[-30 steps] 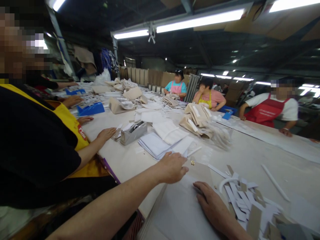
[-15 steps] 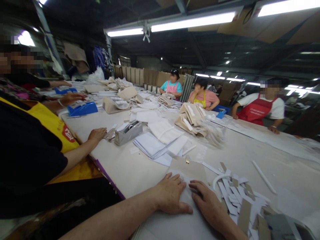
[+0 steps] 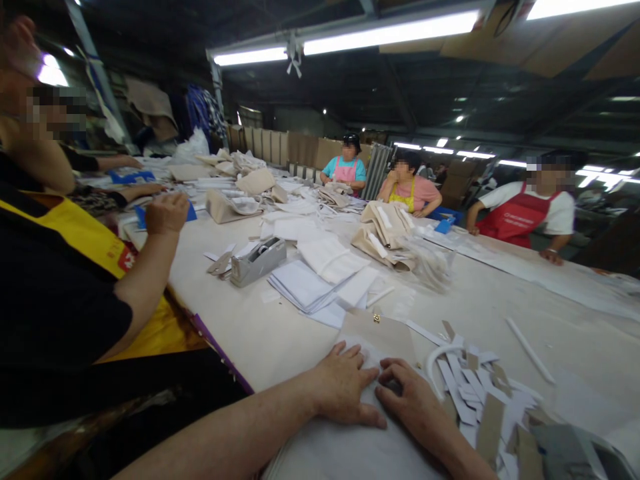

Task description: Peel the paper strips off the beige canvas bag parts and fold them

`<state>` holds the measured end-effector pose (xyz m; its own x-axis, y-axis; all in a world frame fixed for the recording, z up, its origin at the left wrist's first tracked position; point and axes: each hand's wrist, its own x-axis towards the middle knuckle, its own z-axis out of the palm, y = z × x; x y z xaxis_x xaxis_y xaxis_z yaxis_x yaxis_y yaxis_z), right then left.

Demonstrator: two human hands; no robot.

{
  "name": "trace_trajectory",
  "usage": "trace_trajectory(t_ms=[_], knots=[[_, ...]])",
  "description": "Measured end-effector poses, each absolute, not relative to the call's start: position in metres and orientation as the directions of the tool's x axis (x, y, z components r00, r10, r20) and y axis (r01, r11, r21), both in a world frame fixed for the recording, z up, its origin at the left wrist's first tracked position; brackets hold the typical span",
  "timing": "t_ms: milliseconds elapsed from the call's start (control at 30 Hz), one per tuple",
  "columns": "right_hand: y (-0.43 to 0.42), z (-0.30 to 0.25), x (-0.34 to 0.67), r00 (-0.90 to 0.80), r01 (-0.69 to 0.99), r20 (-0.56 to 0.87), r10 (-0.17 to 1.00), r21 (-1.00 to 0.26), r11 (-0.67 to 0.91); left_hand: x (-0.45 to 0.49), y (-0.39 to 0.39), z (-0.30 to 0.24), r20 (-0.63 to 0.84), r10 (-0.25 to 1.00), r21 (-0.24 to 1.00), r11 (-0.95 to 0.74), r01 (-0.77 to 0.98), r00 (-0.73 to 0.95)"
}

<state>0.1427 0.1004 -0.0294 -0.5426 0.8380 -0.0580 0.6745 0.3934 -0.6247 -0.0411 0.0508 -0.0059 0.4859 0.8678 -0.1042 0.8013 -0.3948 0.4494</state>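
Flat and with spread fingers, my left hand (image 3: 345,383) presses on a white paper sheet (image 3: 330,447). Close beside it on the right, my right hand (image 3: 415,403) rests on the same sheet, its fingers loosely bent and the thumb apart from them. Under the far end of the paper lies a beige bag flap (image 3: 395,335) with a small gold clasp (image 3: 377,318) on it. The layers below the sheet are mostly hidden. To the right of my right hand is a heap of white and beige strips (image 3: 467,390).
A grey tape dispenser (image 3: 260,260) stands by a white paper stack (image 3: 310,287). Beyond sit beige bag pieces (image 3: 385,227). Another grey dispenser (image 3: 580,450) is at lower right. A co-worker in a yellow apron (image 3: 85,227) is close on the left; others line the table.
The co-worker on the left has raised a forearm and hand off the table, away from the tape dispenser. My hands stay on the sheet with only slight finger shifts.
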Motion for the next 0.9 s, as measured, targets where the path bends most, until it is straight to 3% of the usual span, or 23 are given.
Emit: trace_trajectory(t_ms=[133,333,467,633,900], knots=[[0.101,-0.030,0.144,-0.545,0.664,-0.038,0.837,-0.630,0.403,-0.041,0.051,-0.005,-0.120,0.866,0.444,-0.390,0.807,0.485],[0.100,-0.029,0.153,-0.498,0.614,-0.051,0.866,-0.726,0.310,-0.040,0.049,-0.002,-0.117,0.872,0.442,-0.382,0.812,0.475],[0.097,-0.031,0.159,-0.535,0.533,-0.004,0.845,-0.778,0.333,-0.040,0.049,-0.004,-0.110,0.876,0.444,-0.379,0.812,0.469],[0.092,-0.029,0.154,-0.618,0.521,0.004,0.786,-0.747,0.413,-0.040,0.051,-0.010,-0.099,0.875,0.446,-0.387,0.807,0.475],[0.092,-0.030,0.155,-0.619,0.525,0.009,0.785,-0.739,0.422,-0.040,0.051,-0.014,-0.097,0.877,0.447,-0.384,0.808,0.471]])
